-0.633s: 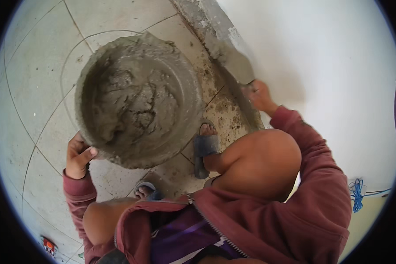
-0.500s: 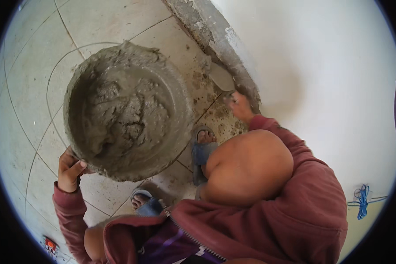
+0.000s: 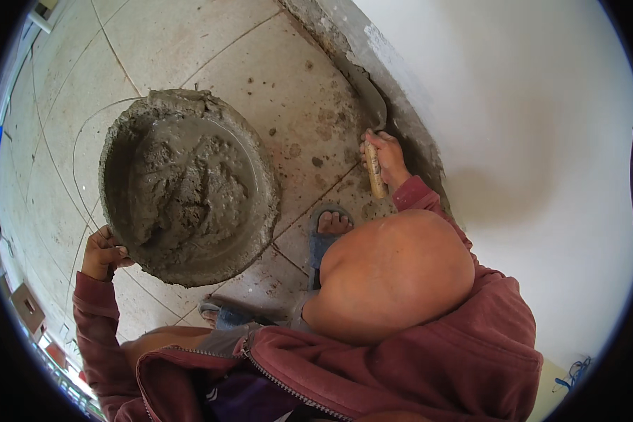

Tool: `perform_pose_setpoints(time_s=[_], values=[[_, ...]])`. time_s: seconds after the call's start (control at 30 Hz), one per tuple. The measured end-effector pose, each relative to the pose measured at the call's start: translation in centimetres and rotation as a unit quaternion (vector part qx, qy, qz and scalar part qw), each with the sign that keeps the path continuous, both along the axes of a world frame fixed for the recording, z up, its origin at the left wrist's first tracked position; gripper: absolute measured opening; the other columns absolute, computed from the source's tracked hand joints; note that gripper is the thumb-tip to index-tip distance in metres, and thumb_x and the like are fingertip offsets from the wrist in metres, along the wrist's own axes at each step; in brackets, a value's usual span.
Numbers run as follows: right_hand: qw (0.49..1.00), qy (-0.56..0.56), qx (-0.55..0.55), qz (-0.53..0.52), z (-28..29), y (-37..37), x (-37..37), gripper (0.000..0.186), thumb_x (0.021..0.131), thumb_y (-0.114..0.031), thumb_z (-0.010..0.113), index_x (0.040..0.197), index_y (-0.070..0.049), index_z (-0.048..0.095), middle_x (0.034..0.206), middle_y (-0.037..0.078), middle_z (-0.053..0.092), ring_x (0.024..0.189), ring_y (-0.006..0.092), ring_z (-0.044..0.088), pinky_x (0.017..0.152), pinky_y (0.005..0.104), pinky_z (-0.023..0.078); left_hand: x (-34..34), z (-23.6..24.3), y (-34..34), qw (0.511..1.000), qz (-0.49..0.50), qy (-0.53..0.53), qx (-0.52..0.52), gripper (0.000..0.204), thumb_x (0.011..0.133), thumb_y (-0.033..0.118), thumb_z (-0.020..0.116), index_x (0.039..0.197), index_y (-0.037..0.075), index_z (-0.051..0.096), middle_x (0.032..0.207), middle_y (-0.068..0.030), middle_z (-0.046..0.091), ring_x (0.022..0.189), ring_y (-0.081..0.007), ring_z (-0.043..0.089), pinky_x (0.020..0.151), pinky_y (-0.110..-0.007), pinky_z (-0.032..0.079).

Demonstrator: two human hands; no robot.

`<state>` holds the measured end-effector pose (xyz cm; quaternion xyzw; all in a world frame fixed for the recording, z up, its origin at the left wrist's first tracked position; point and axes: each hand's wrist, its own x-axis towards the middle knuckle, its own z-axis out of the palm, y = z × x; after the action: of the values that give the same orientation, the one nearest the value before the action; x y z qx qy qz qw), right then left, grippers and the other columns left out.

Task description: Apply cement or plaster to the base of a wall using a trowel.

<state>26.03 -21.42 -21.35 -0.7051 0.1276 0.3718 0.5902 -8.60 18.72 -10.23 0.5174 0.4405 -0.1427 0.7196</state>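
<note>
My left hand (image 3: 104, 253) is closed on the near-left rim of a round, cement-caked basin (image 3: 260, 179) that holds lumpy wet grey mortar (image 3: 190, 186). My right hand (image 3: 390, 155) grips the wooden handle (image 3: 374, 172) of a trowel, whose grey metal blade (image 3: 370, 102) lies along the rough grey base strip (image 3: 334, 28) of the white wall. Dark splatters mark the tile beside the blade.
Tiled floor (image 3: 239, 56) with a thin cord loop near the basin. The white wall (image 3: 499, 84) runs along my right, with blue cord (image 3: 577, 369) at lower right. My knee (image 3: 394, 274) and sandalled foot (image 3: 330, 228) are below the trowel.
My right hand and trowel have shifted left and lower against the wall base, and the handle now shows. The basin, still held, appears lower-left, and more of the far floor edge is visible.
</note>
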Motion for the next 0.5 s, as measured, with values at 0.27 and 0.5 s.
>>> perform_pose_setpoints(time_s=[0.27,0.5], values=[[0.988,-0.040,-0.100,0.107,-1.6,-3.2,-1.8,0.022,0.083,-0.026,0.052,0.080,-0.004,0.047,0.065,0.005,0.051,0.053,0.0129,0.048,0.047,0.0270,0.040,0.1,-0.2,1.5,0.997,-0.049,0.057,0.014,0.033,0.059,-0.005,0.056,0.092,-0.005,0.053,0.076,-0.0126,0.062,0.061,-0.0210,0.062,0.053,-0.031,0.054],[0.994,0.068,-0.064,0.052,4.0,-3.2,0.6,0.023,0.083,-0.028,0.051,0.084,-0.004,0.049,0.063,0.004,0.051,0.050,0.0135,0.048,0.045,0.0273,0.041,-0.7,-0.4,1.2,0.998,-0.037,0.048,0.025,0.033,0.060,-0.005,0.055,0.092,-0.005,0.053,0.074,-0.0117,0.062,0.059,-0.0183,0.062,0.053,-0.029,0.054]])
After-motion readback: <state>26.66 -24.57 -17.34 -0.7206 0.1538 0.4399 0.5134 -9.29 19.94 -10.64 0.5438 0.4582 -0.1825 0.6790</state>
